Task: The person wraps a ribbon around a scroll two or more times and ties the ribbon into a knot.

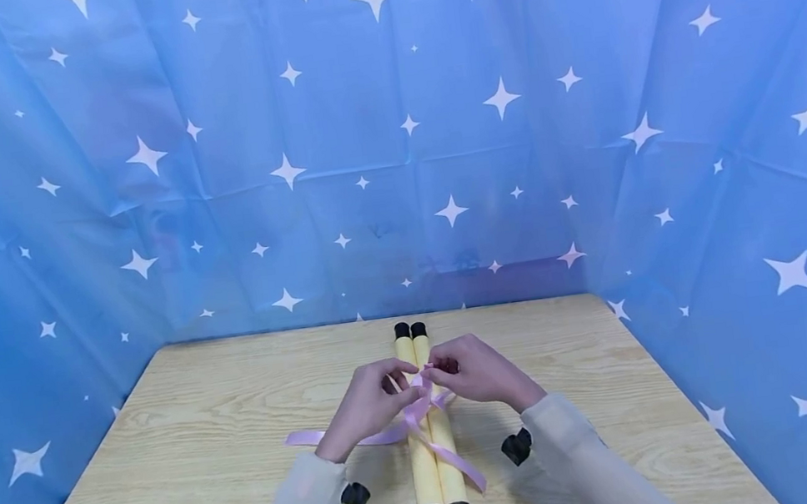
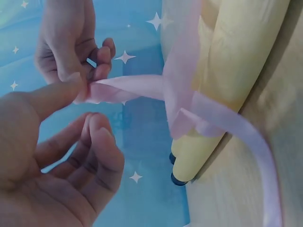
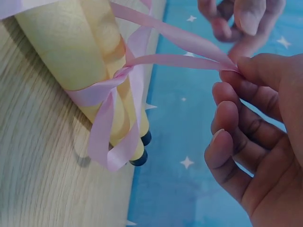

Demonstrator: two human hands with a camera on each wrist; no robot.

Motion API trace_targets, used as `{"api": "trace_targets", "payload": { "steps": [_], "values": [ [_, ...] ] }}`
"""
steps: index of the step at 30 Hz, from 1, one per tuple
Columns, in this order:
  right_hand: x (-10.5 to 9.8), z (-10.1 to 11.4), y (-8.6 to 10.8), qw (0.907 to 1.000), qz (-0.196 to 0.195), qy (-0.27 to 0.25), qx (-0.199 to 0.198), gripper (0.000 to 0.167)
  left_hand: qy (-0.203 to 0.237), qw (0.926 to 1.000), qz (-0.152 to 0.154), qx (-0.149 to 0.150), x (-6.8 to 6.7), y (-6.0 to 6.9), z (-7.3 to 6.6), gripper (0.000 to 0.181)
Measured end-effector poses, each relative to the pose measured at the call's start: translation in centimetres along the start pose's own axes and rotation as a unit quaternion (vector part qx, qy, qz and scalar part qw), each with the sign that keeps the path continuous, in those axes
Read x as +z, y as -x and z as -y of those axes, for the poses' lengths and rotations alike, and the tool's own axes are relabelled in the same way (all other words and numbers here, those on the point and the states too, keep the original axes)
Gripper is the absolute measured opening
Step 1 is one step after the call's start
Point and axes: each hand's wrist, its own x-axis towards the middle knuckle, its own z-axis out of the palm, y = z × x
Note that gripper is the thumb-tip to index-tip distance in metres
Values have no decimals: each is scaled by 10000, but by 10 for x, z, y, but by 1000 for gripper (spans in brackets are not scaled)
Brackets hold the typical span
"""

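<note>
Two cream-yellow scrolls (image 1: 424, 468) with black end knobs lie side by side on the table. A pink ribbon (image 1: 460, 465) passes round their middle, one tail trailing left and another towards the near right. Above the scrolls, my right hand (image 1: 474, 369) pinches a doubled length of the ribbon (image 3: 180, 60) between thumb and forefinger, drawn out from the crossing. My left hand (image 1: 370, 399) is just left of the ribbon. In the left wrist view its thumb (image 2: 57, 94) reaches the pinched ribbon end, while its loosely bent fingers (image 2: 102, 142) stay apart from the thumb.
The wood-grain table (image 1: 228, 425) extends on both sides of the scrolls. A blue cloth with white stars (image 1: 357, 123) hangs behind and along both sides. Black wrist devices (image 1: 516, 446) sit at both sleeves.
</note>
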Motion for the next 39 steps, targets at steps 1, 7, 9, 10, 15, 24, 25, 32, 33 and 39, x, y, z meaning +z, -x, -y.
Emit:
{"api": "trace_targets", "payload": {
  "steps": [1, 7, 9, 10, 15, 24, 25, 32, 33, 39],
  "values": [
    [0, 1, 0, 10000, 7, -18, -13, 18, -44, 9999, 46, 93, 0, -2, -1, 27],
    [1, 5, -1, 9997, 36, -220, -49, 18, -219, 9981, 297, 484, 2, -13, -1, 15],
    [2, 5, -1, 9996, 51, -286, -70, 18, -236, 9976, 317, 567, 4, -16, 0, 10],
    [2, 4, -1, 9994, 62, -318, -83, 18, -235, 9974, 313, 600, 5, -17, 1, 8],
    [2, 4, -1, 9990, 109, -431, -112, 18, -109, 9980, 354, 517, 5, -18, 2, 8],
    [-2, 9, 6, 9988, 109, -464, 101, 23, 200, 9985, 422, 281, 3, -19, 4, 13],
    [-1, 9, 8, 9987, 119, -465, 171, 24, 206, 9985, 432, 257, 3, -20, 4, 13],
    [10, 1, 22, 9980, 349, -254, 455, 20, 368, 9983, 402, 226, 3, -19, 7, 9],
    [12, 0, 24, 9980, 410, -182, 437, 19, 381, 9983, 380, 236, 3, -19, 8, 9],
    [30, 0, 36, 9966, 703, 92, 414, 23, 418, 9985, 317, 174, 3, -18, 11, 9]
  ]
}}
